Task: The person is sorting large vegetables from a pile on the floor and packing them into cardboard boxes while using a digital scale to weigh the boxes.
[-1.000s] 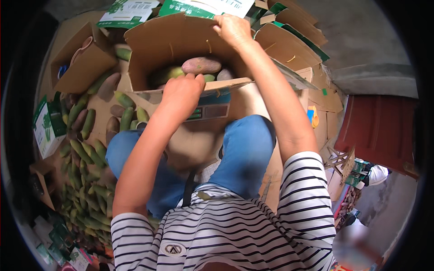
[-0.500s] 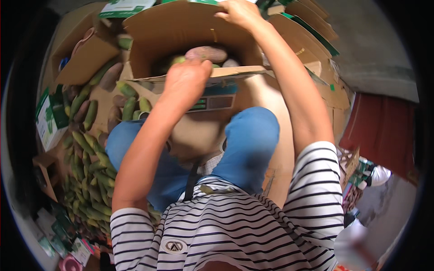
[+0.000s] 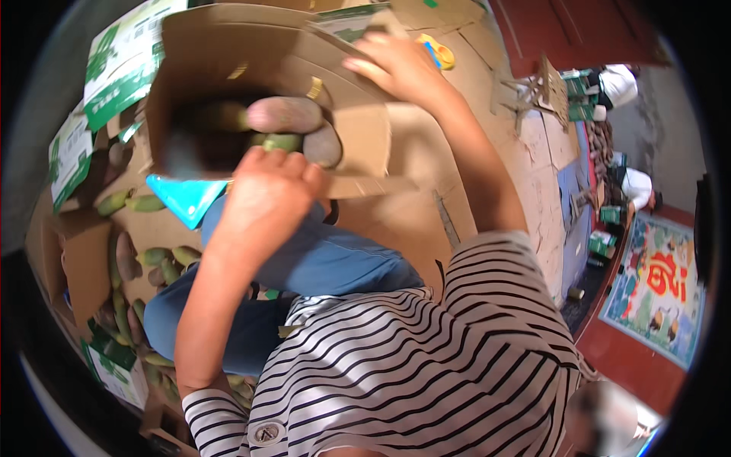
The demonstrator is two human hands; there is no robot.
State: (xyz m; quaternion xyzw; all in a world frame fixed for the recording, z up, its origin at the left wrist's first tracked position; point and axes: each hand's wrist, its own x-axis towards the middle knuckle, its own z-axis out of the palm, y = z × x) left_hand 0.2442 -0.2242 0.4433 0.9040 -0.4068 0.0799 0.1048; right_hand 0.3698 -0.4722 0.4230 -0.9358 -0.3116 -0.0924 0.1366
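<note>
The left hand (image 3: 272,190) hides its own fingertips, blurred shadow obscures the left inside of the open carton (image 3: 228,34) — and a pale shape (image 3: 617,413) at lower right is too smeared to name.

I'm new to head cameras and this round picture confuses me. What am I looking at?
There is no machine here, just a person's bare hands. A wide camera on the head looks down past the striped shirt, so straight edges bend. The left hand curls over the near edge of an open box; the right hand is on its right side. Reddish and green vegetables lie inside. More vegetables and printed cartons sit to the left.
</note>
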